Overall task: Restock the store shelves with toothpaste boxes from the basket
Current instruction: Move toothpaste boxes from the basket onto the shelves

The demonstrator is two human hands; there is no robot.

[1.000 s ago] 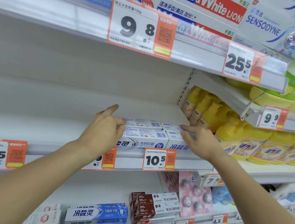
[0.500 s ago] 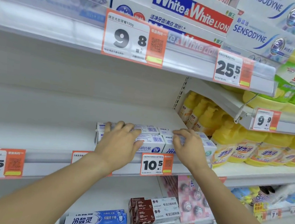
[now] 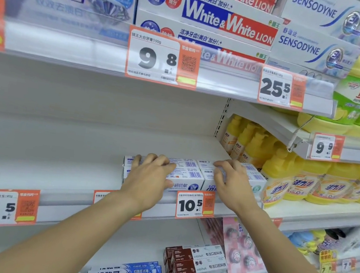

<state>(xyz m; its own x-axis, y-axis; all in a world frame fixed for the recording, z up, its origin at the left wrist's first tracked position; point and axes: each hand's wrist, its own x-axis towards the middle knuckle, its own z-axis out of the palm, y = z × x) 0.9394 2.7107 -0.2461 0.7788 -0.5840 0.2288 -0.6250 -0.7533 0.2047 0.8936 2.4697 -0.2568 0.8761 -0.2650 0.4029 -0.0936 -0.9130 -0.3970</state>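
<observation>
Left hand [image 3: 150,179] and right hand [image 3: 233,183] rest, fingers apparently relaxed and uncurled, on white rectangular cardboard toothpaste boxes [image 3: 191,174] on the white metal shelf [image 3: 50,162].

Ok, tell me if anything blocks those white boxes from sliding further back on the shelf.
Nothing visible does. Both hands, left hand and right hand, rest on the white toothpaste boxes, and the middle shelf behind them is bare up to the back panel.
</observation>
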